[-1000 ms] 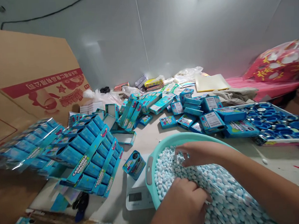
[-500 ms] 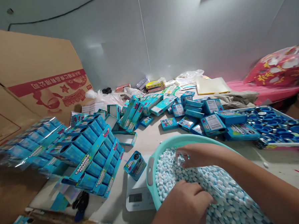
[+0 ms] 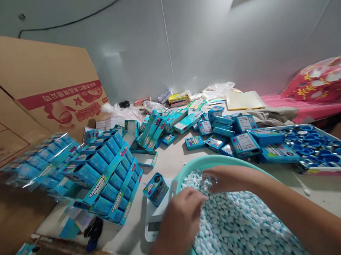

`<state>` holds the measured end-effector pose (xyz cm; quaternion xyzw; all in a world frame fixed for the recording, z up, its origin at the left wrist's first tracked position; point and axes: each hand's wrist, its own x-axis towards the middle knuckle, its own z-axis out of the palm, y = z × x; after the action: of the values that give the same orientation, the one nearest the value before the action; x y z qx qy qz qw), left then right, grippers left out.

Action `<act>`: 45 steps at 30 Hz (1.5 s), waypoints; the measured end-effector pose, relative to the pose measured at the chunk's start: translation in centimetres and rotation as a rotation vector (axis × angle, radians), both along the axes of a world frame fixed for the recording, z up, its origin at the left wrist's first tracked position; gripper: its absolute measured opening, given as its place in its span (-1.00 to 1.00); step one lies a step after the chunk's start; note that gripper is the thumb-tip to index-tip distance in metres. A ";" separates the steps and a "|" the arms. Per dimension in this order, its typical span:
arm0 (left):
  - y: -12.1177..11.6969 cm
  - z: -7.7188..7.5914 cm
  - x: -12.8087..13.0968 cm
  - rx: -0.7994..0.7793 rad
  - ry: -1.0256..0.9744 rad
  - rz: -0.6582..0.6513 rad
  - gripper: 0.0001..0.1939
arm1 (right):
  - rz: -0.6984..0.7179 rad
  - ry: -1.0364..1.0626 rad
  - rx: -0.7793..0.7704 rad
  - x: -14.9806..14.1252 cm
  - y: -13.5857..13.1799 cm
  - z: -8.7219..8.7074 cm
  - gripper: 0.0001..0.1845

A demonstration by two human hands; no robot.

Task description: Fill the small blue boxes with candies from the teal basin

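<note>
A turquoise basin (image 3: pixel 232 159) holds a heap of small white and pale blue candies (image 3: pixel 238 223). My right hand (image 3: pixel 219 177) rests at the far side of the heap, its fingers curled around some candies. Over the basin's left rim is my left hand (image 3: pixel 182 210), slightly blurred, fingers bent together; what they hold is hidden. Just beyond it, a small blue box (image 3: pixel 156 189) with a round dark opening on top stands on a white kitchen scale (image 3: pixel 150 227). My left hand and wrist partly cover the scale's display.
Blue display trays of boxes (image 3: pixel 104 176) lean at the left beside a large carton (image 3: pixel 42 73). More blue boxes (image 3: pixel 245 142) are piled behind the basin. A tray of blue round caps (image 3: pixel 320 146) lies at the right. Dark scissors (image 3: pixel 93 232) lie at the table's front edge.
My left hand has lifted out of the candies and moved left to the basin's rim by the scale. My right hand has stayed in nearly the same place. The view has shifted slightly.
</note>
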<state>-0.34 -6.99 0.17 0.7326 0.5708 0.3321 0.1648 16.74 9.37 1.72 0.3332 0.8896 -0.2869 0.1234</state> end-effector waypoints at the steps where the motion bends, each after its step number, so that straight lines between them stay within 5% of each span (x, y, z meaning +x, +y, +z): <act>1: 0.2 0.3 -1.4 0.019 0.004 0.095 -0.70 | -0.006 -0.002 -0.002 0.0 0.0 0.0 -0.55; 5: 0.7 1.1 -6.7 0.052 0.092 0.359 -0.83 | -0.014 -0.001 -0.022 0.1 0.3 -0.2 -0.52; 11: 1.2 1.2 -10.0 0.084 0.136 0.471 -0.79 | -0.040 0.001 -0.029 0.3 0.6 -0.4 -0.45; 27: 2.3 -0.7 -10.5 0.104 0.204 0.458 -0.69 | -0.058 0.000 -0.021 0.2 0.6 -0.7 -0.46; 32: 1.6 0.0 -6.8 0.217 0.122 0.494 -0.77 | -0.028 0.003 -0.007 0.1 0.4 -0.6 -0.50; 34: 0.8 0.7 -3.7 0.206 -0.015 0.414 -0.84 | -0.013 0.000 -0.001 0.0 0.3 -0.7 -0.51; 36: 0.1 1.0 -0.4 0.085 -0.111 0.166 -0.85 | 0.001 -0.001 0.004 -0.1 0.3 -0.9 -0.52; 40: -0.7 -1.0 4.0 -0.190 0.071 -0.356 -0.44 | 0.017 -0.024 -0.002 -0.2 0.3 -1.2 -0.53; 42: -0.8 -2.3 4.8 -0.219 0.196 -0.423 -0.26 | 0.012 -0.040 -0.007 -0.3 0.2 -1.2 -0.53; 45: -0.8 -3.0 4.8 -0.240 0.260 -0.421 -0.28 | -0.003 -0.039 0.000 -0.3 0.1 -1.5 -0.52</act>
<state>4.44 -7.83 -2.81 0.8468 0.4577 0.1234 0.2413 16.40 9.49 0.27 0.3400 0.8865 -0.2806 0.1405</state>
